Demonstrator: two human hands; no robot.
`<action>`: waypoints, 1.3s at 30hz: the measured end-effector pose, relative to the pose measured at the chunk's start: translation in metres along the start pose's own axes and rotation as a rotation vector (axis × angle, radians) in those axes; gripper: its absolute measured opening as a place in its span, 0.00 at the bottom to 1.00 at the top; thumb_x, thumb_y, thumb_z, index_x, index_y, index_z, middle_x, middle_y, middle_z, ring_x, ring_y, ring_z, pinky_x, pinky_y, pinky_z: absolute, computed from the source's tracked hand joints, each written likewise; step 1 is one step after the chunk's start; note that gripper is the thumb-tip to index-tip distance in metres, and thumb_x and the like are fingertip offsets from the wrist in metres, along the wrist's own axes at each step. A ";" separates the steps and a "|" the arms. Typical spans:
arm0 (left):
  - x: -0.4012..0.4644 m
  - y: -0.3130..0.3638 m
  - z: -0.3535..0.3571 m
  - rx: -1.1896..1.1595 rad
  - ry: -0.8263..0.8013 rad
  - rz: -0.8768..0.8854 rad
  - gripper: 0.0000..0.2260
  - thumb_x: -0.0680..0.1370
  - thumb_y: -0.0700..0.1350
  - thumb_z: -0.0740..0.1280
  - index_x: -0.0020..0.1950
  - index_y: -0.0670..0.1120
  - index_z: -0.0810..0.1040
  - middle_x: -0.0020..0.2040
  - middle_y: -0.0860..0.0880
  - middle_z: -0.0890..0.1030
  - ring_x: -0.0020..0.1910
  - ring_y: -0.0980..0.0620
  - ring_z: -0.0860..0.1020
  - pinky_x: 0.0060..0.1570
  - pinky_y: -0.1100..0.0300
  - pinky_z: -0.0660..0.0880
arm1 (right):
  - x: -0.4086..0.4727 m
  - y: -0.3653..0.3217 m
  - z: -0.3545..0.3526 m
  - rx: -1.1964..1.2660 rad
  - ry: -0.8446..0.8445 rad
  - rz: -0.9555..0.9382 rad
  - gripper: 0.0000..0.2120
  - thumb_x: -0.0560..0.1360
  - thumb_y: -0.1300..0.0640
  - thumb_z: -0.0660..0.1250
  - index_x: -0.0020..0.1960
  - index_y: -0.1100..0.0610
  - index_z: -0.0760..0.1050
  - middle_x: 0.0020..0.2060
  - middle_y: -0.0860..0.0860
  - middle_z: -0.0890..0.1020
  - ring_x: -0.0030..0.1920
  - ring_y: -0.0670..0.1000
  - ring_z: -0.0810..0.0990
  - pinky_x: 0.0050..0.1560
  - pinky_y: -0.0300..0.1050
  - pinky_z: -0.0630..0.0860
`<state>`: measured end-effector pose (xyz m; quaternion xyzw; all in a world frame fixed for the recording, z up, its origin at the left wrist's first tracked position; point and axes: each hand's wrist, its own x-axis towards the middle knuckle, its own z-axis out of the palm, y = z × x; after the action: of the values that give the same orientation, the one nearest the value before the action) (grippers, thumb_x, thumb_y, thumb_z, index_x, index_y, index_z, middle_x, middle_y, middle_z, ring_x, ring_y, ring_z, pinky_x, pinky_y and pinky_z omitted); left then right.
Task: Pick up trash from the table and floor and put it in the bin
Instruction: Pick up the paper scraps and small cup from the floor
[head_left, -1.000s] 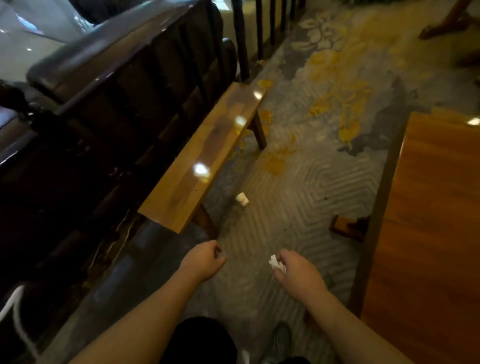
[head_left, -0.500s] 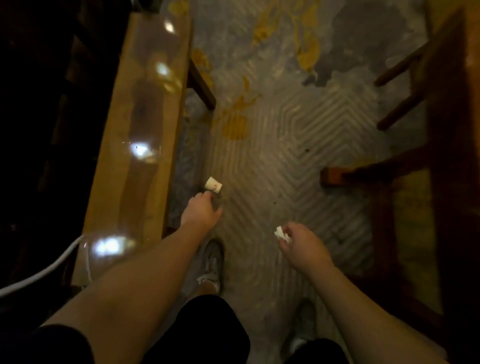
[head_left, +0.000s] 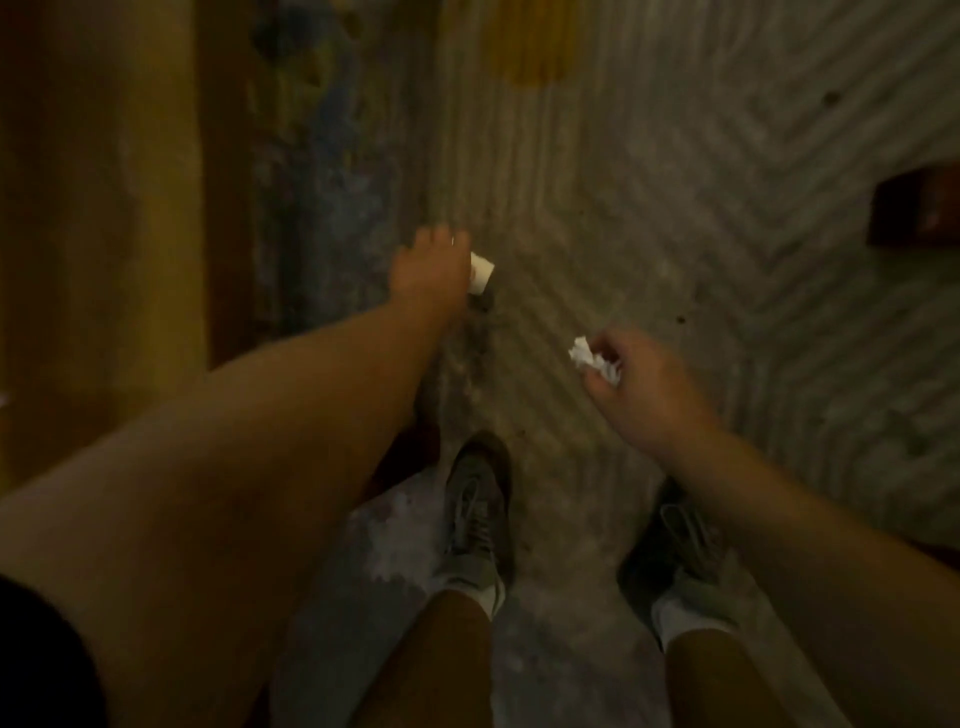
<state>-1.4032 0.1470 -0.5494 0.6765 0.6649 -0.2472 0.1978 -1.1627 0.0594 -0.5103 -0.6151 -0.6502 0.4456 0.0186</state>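
2 scraps are now in reach: the left hand (head_left: 428, 267), short of it half a second ago, has reached the white paper cup (head_left: 481, 270) on the carpet (head_left: 623, 182) and is touching it, grip unclear. The right hand (head_left: 644, 384) stays clenched on a crumpled tissue (head_left: 592, 358).

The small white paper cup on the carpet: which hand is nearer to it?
Left. The left hand is right at the small white paper cup, seemingly touching it. The right hand is apart, nearer the person, holding a crumpled white tissue.
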 end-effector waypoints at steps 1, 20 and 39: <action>0.018 0.002 0.009 0.079 0.005 0.032 0.19 0.78 0.43 0.65 0.68 0.42 0.69 0.67 0.38 0.71 0.66 0.38 0.69 0.59 0.45 0.70 | 0.014 0.010 0.009 -0.008 -0.008 -0.014 0.09 0.78 0.54 0.69 0.55 0.58 0.78 0.50 0.57 0.81 0.49 0.57 0.79 0.46 0.46 0.71; 0.042 0.005 0.009 -0.236 -0.113 -0.102 0.30 0.70 0.59 0.74 0.65 0.44 0.74 0.64 0.38 0.77 0.62 0.36 0.77 0.57 0.47 0.73 | 0.039 0.029 0.008 0.126 0.116 0.076 0.07 0.76 0.54 0.70 0.53 0.55 0.78 0.50 0.54 0.80 0.48 0.53 0.77 0.44 0.46 0.71; -0.225 0.044 -0.401 -0.792 0.079 0.104 0.34 0.65 0.69 0.73 0.62 0.48 0.73 0.54 0.47 0.80 0.51 0.44 0.80 0.47 0.52 0.77 | -0.257 -0.198 -0.326 0.119 0.663 0.238 0.06 0.75 0.52 0.70 0.51 0.48 0.76 0.44 0.44 0.76 0.43 0.45 0.75 0.40 0.38 0.67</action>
<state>-1.3292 0.2043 -0.0973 0.5899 0.6805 0.0648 0.4298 -1.0689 0.0609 -0.0601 -0.7955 -0.5055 0.2579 0.2123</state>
